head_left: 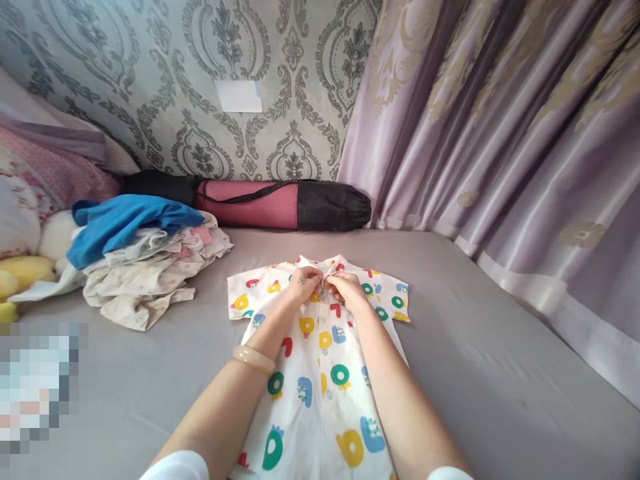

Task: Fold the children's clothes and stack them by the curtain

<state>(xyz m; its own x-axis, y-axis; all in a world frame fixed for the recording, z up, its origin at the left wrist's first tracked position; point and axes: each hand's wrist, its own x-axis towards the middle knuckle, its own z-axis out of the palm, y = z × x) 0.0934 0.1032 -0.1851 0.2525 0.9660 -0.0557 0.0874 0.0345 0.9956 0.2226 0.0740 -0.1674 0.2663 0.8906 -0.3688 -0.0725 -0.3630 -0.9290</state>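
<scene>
A white short-sleeved shirt [307,363] with red, yellow, green and blue letter shapes lies spread on the grey bed sheet, collar away from me. Just below its collar, my left hand [304,283] pinches one side of the front opening. Close beside it, my right hand [345,288] pinches the other side, fingers bent inward. The fingertips of both hands nearly meet at the top of the placket; any button between them is too small to make out. Further down the placket, a button [327,394] shows. A pale bangle [254,359] sits around my left wrist.
A pile of clothes [145,250] with a blue piece on top lies at the left, by yellow and white plush things [27,270]. Against the patterned wall rests a pink and black rolled bag [250,203]. Lilac curtains [480,133] border the grey sheet [480,373] at the right.
</scene>
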